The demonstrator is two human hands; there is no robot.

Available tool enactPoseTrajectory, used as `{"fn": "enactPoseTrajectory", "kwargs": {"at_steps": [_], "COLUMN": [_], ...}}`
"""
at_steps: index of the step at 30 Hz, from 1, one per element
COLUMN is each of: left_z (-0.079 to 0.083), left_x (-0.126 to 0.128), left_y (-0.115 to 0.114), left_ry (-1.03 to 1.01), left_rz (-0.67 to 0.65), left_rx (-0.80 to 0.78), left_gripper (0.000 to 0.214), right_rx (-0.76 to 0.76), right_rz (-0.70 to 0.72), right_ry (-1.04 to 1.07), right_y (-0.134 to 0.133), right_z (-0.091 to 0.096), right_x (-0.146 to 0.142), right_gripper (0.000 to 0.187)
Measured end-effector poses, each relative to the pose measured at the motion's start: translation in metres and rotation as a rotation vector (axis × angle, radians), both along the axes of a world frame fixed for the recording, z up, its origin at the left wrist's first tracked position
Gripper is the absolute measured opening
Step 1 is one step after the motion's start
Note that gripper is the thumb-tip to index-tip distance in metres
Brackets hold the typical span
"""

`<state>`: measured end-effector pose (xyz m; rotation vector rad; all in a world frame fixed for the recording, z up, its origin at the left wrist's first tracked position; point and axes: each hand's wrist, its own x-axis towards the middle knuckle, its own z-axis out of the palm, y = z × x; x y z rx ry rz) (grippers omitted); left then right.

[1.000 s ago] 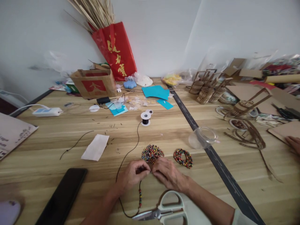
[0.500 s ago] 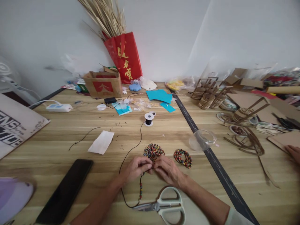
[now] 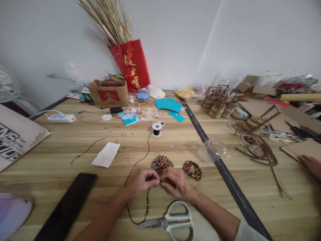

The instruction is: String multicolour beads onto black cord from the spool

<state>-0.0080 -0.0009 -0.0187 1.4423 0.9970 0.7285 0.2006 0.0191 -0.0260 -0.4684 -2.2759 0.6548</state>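
Note:
My left hand [image 3: 144, 181] pinches a thin black cord [image 3: 126, 179] between thumb and fingers. From below it hangs a short row of coloured beads [image 3: 147, 205] strung on the cord. Close against its fingertips, my right hand [image 3: 178, 184] is also closed in a pinch; what lies between its fingers is too small to make out. Just beyond both hands is a heap of small multicoloured beads [image 3: 162, 163], partly covered by the fingers. The cord runs back to a white spool [image 3: 156, 130]. Scissors [image 3: 173, 221] with pale handles lie nearest me, blades pointing left.
A coiled bead strand [image 3: 192, 170] lies right of the heap, near a clear plastic cup [image 3: 212, 150]. On the left are a black phone [image 3: 66, 207] and white paper [image 3: 106, 154]. Woven baskets [image 3: 218, 103] stand back right. Another person's hand [image 3: 311, 165] rests at the right edge.
My fingertips have come closer together, and the stretch of cord seen between them is now hidden. The whole view has shifted slightly.

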Motion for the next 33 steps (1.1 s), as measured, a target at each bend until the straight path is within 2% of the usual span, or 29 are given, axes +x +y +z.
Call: {"fn": "enactPoseTrajectory", "kwargs": {"at_steps": [6,11,16,22,33], "left_z": [-0.0010,0.0018,0.0034,0.0007,-0.0030], "left_x": [-0.0002,0.0012,0.0014,0.0006,0.0012], "left_y": [0.0009,0.0001,-0.0003,-0.0004,-0.0013], "left_ry": [0.028,0.038,0.077,0.108,0.083], "left_rz": [-0.001,-0.011,0.010,0.017,0.041], "left_rx": [0.022,0.003,0.006,0.004,-0.007], "left_gripper": [0.022,0.022,0.018,0.017,0.018], "right_rx": [0.053,0.143,0.157,0.157,0.164], "right_rz": [-0.045,-0.017,-0.021,-0.024,-0.024], "right_ry": [-0.093,-0.159,-0.162,-0.174,-0.146], "right_y": [-0.0009,-0.0010,-0.0015,-0.0006,-0.0039], "right_z": [0.0023,0.0054,0.0095,0.0057,0.0092], "right_x": [-0.0008,-0.0027,-0.0039,-0.0037,-0.0050], "right_gripper": [0.022,0.027,0.026,0.025,0.022]}}
